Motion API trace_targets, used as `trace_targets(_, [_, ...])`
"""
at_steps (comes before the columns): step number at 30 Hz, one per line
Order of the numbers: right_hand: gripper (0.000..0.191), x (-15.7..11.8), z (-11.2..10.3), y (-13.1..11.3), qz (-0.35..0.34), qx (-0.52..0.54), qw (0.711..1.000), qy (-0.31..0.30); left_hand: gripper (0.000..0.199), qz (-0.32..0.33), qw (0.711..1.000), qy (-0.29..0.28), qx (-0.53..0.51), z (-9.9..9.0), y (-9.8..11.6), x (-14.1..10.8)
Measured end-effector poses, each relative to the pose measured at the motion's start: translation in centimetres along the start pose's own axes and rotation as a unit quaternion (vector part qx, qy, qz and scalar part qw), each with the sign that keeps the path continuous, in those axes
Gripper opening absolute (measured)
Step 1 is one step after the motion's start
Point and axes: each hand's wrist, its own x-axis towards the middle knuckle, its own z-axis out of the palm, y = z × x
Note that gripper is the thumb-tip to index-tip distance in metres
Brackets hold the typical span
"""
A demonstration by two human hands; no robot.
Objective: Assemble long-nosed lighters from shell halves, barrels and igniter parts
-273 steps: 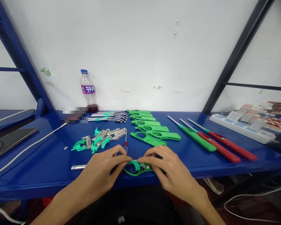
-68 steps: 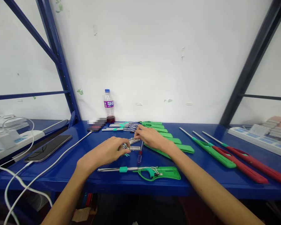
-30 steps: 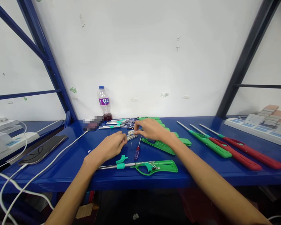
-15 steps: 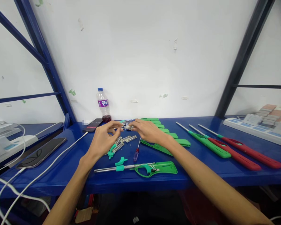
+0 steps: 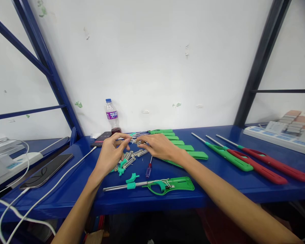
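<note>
My left hand (image 5: 112,151) is over the pile of clear plastic parts (image 5: 129,158), thumb and index finger pinched on something I cannot make out. Facing it, my right hand (image 5: 159,145) has its fingers closed near small metal parts, and what they grip is too small to name. Teal trigger pieces (image 5: 121,166) lie below my left hand. A screwdriver (image 5: 148,170) rests under my right hand. Nearer the front edge lies an opened green lighter (image 5: 178,183) with its metal tube pointing left. Several green handle shells (image 5: 198,155) are lined up behind my right wrist.
One green lighter (image 5: 228,157) and two red lighters (image 5: 277,165) lie at the right. A drink bottle (image 5: 112,116) stands by the wall beside a dark phone (image 5: 101,139). Another phone (image 5: 47,171), white cables (image 5: 63,177) and a power strip (image 5: 22,165) are at the left.
The view has shifted slightly. My right hand has moved a little left and its fingers have lowered towards the clear parts; my left hand stays close by.
</note>
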Motion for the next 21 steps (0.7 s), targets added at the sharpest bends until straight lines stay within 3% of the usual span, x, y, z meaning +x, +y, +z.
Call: trace_targets(21, [0.031,-0.04,0.42,-0.49,0.005,0.018,1.000,-0.011,0.046,-0.030,0.998,-0.016,-0.048,-0.28,0.42,0.11])
